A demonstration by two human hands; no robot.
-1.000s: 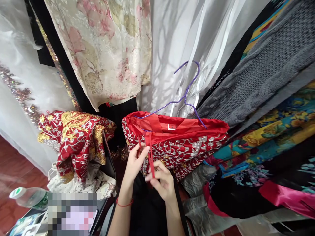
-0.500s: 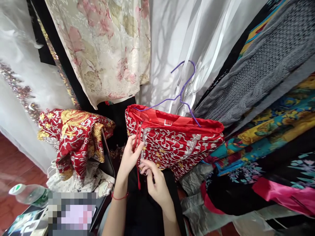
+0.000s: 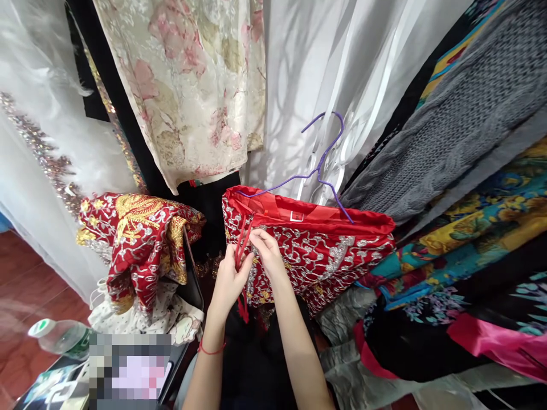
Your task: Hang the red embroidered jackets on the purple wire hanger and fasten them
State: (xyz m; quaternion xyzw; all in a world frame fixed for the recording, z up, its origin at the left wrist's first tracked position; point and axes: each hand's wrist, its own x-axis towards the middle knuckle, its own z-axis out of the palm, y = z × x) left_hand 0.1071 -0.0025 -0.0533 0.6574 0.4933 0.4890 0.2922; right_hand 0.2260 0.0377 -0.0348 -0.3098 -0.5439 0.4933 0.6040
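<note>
A red skirt [image 3: 299, 256] with silver and gold embroidery hangs, its red waistband open at the top, on a purple wire hanger [image 3: 319, 169]. Red drawstrings [image 3: 242, 242] dangle from the left side of the waistband. Fingers curled round these cords, my left hand [image 3: 232, 279] holds them in front of the skirt's left edge. My right hand [image 3: 269, 255] is closed in a pinch on the drawstring just below the waistband, above and to the right of the left hand. The pinched fingertips partly hide the cord.
At left, a red and gold embroidered garment [image 3: 141, 233] lies over a dark edge above white dotted cloth [image 3: 132, 319]. A plastic bottle [image 3: 62, 337] stands beside a pixelated patch. A floral garment [image 3: 192, 85], white curtain [image 3: 286, 68] and grey knit [image 3: 461, 114] hang around.
My right hand has moved up from below the left hand to the cord near the waistband and pinched it. The left hand still holds the drawstrings. The view has shifted slightly.
</note>
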